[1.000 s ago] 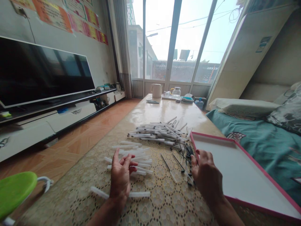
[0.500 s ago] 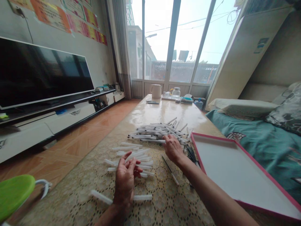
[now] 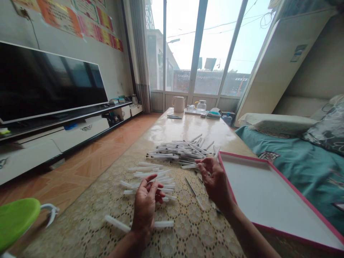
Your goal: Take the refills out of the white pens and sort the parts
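Note:
My left hand hovers low over a loose group of white pen barrels on the lace tablecloth, fingers half curled and apart, with nothing plainly in them. A single white barrel lies by its wrist. My right hand is raised between that group and the pink-rimmed tray, its fingertips pinched on a white pen at the near edge of the big pen pile. Thin black refills lie on the cloth just left of my right hand.
At the table's far end stand a white mug and a glass pot. A teal-covered sofa lies to the right under the tray. A TV on a low cabinet lines the left wall. A green stool sits at lower left.
My right hand reached from the refills up to the pen pile, then drew back toward me with a white pen pinched. My left hand curled its fingers and stayed in place.

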`<action>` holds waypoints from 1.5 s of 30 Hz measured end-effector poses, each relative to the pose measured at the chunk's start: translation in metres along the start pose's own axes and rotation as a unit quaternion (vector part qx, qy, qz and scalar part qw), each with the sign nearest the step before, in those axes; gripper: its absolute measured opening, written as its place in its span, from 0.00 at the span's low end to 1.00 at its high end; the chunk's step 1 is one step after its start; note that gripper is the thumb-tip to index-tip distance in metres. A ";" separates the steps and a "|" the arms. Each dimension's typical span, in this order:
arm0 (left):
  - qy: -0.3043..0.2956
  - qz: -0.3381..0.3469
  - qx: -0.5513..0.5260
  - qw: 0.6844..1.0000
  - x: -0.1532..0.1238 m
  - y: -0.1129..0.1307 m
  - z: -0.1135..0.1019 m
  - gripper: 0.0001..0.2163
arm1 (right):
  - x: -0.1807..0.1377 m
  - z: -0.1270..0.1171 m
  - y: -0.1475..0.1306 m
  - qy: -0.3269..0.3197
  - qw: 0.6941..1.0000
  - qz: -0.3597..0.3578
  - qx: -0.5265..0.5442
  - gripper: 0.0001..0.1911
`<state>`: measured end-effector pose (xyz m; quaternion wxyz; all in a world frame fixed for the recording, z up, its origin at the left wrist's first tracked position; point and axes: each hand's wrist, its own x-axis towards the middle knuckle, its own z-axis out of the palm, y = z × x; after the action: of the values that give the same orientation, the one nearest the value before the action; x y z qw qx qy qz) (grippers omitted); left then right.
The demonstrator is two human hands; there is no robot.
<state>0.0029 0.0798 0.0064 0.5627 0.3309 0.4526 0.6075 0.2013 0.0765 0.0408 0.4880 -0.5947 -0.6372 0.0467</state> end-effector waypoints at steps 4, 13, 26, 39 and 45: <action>-0.054 -0.015 0.024 0.998 -0.002 -0.004 0.001 0.15 | -0.022 -0.027 -0.022 0.077 0.990 0.028 0.116 0.08; -0.197 -0.015 0.104 0.975 -0.008 -0.010 0.008 0.13 | -0.071 0.015 -0.005 -0.078 0.994 -0.004 0.071 0.08; -0.269 -0.018 0.126 0.955 -0.015 -0.015 0.009 0.13 | -0.070 0.014 -0.012 -0.283 0.959 -0.007 0.001 0.18; -0.286 -0.014 0.125 0.950 -0.021 -0.009 0.009 0.13 | -0.067 0.013 -0.010 -0.418 0.801 0.229 0.363 0.23; -0.236 -0.025 0.149 0.960 -0.016 -0.012 0.007 0.15 | -0.078 0.026 -0.012 -0.265 0.964 -0.007 0.011 0.16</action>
<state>0.0168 0.0652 -0.0006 0.6131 0.5331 0.4005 0.4237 0.1611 0.0239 -0.0094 0.3082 -0.5509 -0.7477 0.2060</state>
